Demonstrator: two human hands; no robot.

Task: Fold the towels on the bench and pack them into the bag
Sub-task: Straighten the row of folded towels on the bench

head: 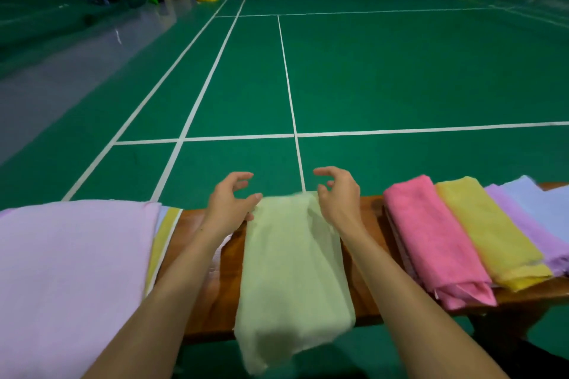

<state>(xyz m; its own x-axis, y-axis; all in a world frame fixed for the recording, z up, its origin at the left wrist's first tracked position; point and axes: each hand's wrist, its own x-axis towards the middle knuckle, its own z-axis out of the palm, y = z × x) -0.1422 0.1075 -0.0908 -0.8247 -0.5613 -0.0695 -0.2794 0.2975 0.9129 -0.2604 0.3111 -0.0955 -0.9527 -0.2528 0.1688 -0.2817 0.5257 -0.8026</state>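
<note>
Towels folded at right: pink towel (431,240), yellow towel (489,231). Green towel (292,271) half folded between loose, empty left hand (229,203) and right hand (338,194); lilac pile (70,271) waits; no bag visible.

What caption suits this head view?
Both hands, left and right, hover open at the far end of a green towel on the bench.

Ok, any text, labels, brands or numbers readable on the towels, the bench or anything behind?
None can be read.
Green towel, pink towel, yellow towel, lilac towel: plain cloth, no tag or print shows.
Bench: bare wood, no marking.
Court floor: white lines only.
Gear at the far wall: too small and blurred to tell.
</note>
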